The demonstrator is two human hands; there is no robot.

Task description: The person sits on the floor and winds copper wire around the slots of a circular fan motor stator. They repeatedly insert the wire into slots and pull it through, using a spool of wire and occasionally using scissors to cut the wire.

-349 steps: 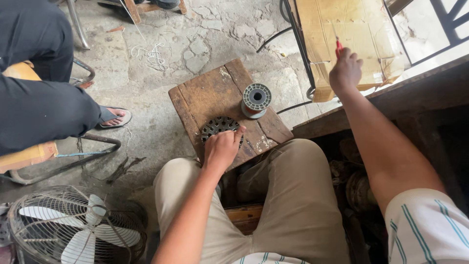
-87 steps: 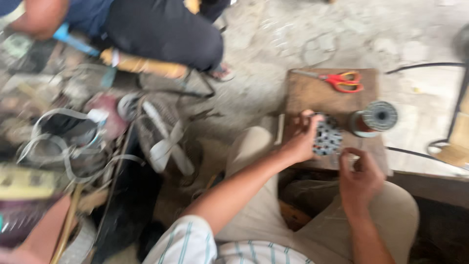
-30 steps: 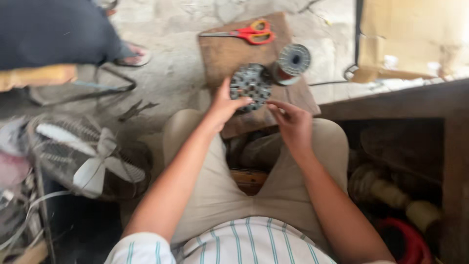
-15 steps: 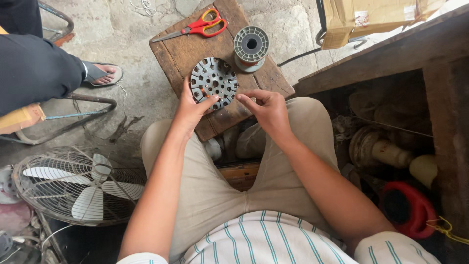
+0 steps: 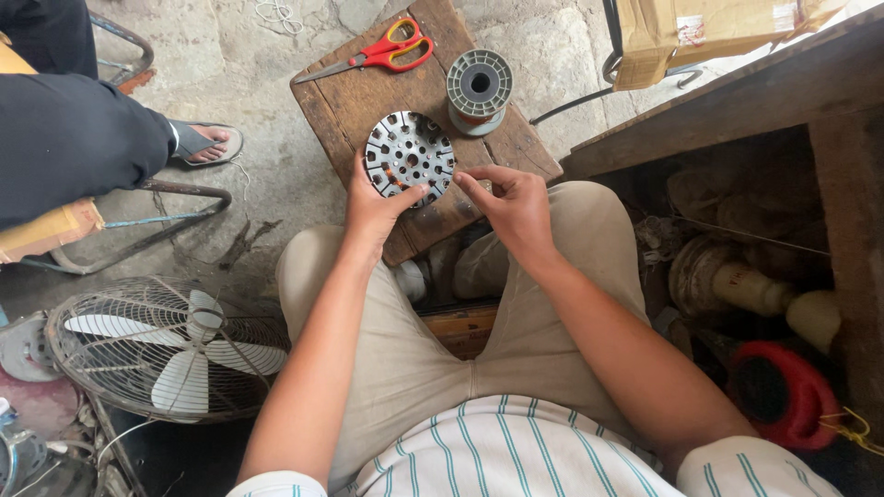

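The round slotted disc (image 5: pixel 409 155) is dull grey metal. The board (image 5: pixel 368 92) under it is rough, worn wood. The scissors (image 5: pixel 382 55) have glossy red plastic handles. The spool (image 5: pixel 479 88) looks grey plastic.

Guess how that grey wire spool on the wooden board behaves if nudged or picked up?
The wire spool stands on its flat flange on the wooden board, so it probably slides rather than rolls. Tipped on its side, its round flanges would likely roll. The copper winding suggests some heft for its size.
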